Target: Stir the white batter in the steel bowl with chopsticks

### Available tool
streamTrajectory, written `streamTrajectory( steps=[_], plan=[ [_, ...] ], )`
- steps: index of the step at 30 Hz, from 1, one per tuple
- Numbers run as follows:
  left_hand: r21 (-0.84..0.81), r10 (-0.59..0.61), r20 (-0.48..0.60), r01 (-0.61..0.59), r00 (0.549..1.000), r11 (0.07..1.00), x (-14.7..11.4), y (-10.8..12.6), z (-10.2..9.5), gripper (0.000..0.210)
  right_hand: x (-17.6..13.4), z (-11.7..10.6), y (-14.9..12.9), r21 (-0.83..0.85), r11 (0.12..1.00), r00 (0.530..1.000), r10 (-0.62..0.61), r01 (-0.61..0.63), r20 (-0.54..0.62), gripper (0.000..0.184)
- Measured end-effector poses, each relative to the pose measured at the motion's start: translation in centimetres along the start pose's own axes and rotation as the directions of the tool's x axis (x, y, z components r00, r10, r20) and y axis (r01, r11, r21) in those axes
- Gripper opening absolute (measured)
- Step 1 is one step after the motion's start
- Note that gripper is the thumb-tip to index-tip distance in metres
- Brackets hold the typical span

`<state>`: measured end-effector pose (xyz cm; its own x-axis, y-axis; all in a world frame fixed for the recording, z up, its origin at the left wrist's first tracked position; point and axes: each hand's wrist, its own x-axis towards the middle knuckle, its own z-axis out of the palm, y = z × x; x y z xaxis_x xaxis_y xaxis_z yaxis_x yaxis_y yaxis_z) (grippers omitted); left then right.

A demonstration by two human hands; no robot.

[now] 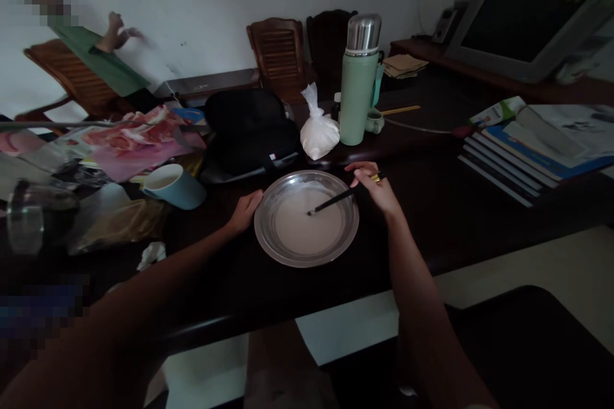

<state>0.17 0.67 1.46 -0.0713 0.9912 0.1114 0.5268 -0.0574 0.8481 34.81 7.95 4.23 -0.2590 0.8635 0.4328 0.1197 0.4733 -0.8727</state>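
Note:
A shallow metal basin (263,230) with a wide rim stands on the dark table, holding a pale, milky liquid (307,230). My left hand (245,209) grips the basin's left rim, its fingers partly hidden. Over the right rim, my right hand (377,188) pinches a slim black stick (333,200) with a gold band near its upper end. The stick slants down to the left, and its lower tip touches the liquid near the middle. Just behind the basin sits a knotted clear bag of white powder (319,134), beside a green thermos (359,96).
To the left are a blue mug (176,186), a black case (249,131), a crumpled tissue (152,255) and plastic bags. Stacked books (527,147) lie at the right. Another person's hand (114,32) shows at the far left. The table's front edge (278,313) runs close below the basin.

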Motion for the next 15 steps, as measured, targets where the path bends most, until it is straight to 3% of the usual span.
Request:
streamTrajectory(
  steps=[5,7,11,15],
  plan=[
    [0.001,0.018,0.008,-0.018,1.000,1.000,0.06,-0.16,0.01,0.052,0.03,0.65,-0.39,0.010,1.000,0.987,-0.008,0.007,0.160,0.046],
    [0.003,0.025,0.003,-0.025,1.000,1.000,0.08,-0.15,0.01,0.052,0.09,0.80,-0.39,-0.015,1.000,0.990,-0.003,0.005,0.141,0.044],
    [0.025,0.020,-0.012,-0.019,1.000,0.999,0.10,-0.10,0.05,0.052,0.05,0.01,-0.19,-0.006,1.000,1.000,0.006,-0.006,-0.004,0.048],
    [0.026,0.020,-0.007,-0.019,1.000,0.999,0.08,-0.14,0.05,0.051,-0.03,0.18,-0.45,0.025,1.000,0.993,-0.008,0.005,0.121,0.049]
  ],
)
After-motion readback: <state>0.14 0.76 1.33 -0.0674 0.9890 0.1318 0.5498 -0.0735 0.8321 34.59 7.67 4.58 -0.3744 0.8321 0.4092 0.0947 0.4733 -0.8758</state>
